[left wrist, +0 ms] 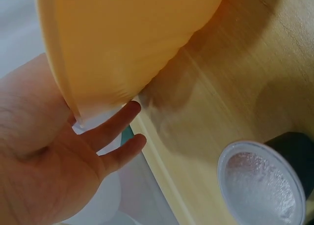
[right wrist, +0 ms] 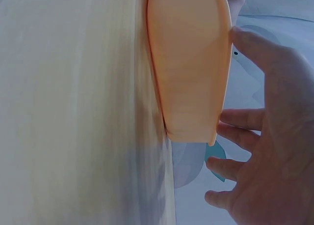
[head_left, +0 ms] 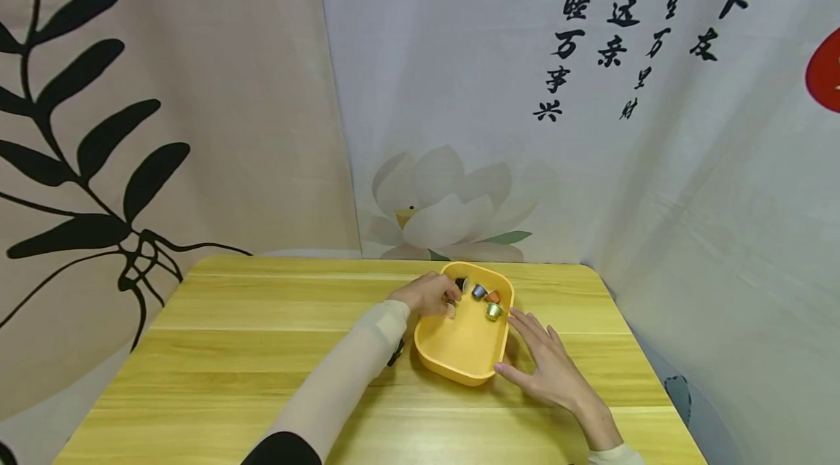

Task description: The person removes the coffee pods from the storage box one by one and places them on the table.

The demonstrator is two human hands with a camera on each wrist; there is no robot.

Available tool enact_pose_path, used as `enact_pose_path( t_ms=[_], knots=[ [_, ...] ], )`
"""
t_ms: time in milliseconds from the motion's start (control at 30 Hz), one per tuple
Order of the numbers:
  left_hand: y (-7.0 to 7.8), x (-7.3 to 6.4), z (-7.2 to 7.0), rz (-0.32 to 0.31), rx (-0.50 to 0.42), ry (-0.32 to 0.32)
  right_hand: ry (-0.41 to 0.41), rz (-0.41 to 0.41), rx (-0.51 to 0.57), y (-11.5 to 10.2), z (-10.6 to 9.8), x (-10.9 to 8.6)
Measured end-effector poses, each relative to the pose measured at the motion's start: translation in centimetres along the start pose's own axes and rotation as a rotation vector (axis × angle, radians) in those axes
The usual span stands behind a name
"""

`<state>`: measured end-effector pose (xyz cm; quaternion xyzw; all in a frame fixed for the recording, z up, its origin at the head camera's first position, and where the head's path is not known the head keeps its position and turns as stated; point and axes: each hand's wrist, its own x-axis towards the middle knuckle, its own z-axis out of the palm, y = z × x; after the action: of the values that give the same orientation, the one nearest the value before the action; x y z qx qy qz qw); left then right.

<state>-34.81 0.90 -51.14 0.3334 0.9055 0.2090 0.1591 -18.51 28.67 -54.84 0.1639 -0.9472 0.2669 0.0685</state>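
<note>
In the head view, my left hand (head_left: pixel 429 294) reaches over the left rim of a yellow tray (head_left: pixel 459 356). Its fingertips pinch a small pale coffee capsule (head_left: pixel 450 310) just inside the tray; the left wrist view hides those fingertips behind the tray wall. Near the tray's far end are a black capsule (head_left: pixel 461 283), a blue capsule (head_left: pixel 479 291), an orange capsule (head_left: pixel 493 297) and a green capsule (head_left: pixel 494 311). My right hand (head_left: pixel 547 363) touches the tray's right rim with its thumb and extended fingers, seen also in the right wrist view.
A dark capsule (left wrist: pixel 262 183), its foil lid facing the camera, is on the wooden table (head_left: pixel 262 348) outside the tray, close to my left wrist. Behind the table's far edge hangs a printed cloth (head_left: pixel 459 122) with a flower and writing.
</note>
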Motion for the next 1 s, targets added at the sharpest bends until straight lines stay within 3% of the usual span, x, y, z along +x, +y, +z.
enact_pose_path(
  t_ms=[333,633,1000],
  knots=[
    [-0.1,-0.5,-0.1,0.054,-0.048,0.065,0.000,0.001,0.008,-0.1,0.0,0.0],
    [-0.3,-1.5,-1.2,0.176,-0.048,0.155,0.004,-0.010,0.002,0.0,0.0,0.0],
    [-0.4,-3.4,-2.5,0.199,-0.089,0.243,0.005,-0.014,0.011,-0.1,0.0,-0.1]
  ],
)
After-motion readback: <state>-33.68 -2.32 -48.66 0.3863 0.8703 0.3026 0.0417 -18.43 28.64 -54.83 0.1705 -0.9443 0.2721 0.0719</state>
